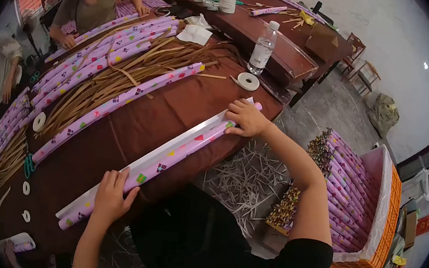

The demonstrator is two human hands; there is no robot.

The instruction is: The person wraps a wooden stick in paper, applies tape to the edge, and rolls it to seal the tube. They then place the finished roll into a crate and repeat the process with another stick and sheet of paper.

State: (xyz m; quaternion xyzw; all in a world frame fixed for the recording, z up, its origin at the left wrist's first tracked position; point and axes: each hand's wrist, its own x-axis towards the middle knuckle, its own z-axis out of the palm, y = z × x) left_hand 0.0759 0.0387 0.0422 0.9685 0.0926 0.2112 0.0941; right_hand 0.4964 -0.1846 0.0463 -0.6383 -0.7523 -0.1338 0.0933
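A long table (120, 140) under a dark red cloth fills the room. Beyond its far end, wooden chairs (361, 60) stand on a pale grey floor (332, 104) against a white wall (393, 27).

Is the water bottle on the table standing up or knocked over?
Standing up. The water bottle sits upright on the table, its white cap on top, past the roll of tape.

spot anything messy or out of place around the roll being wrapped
Yes: white paper strips lie scattered across the floor below the table edge. On the table, the left hand and right hand press the pink roll, which lies straight.
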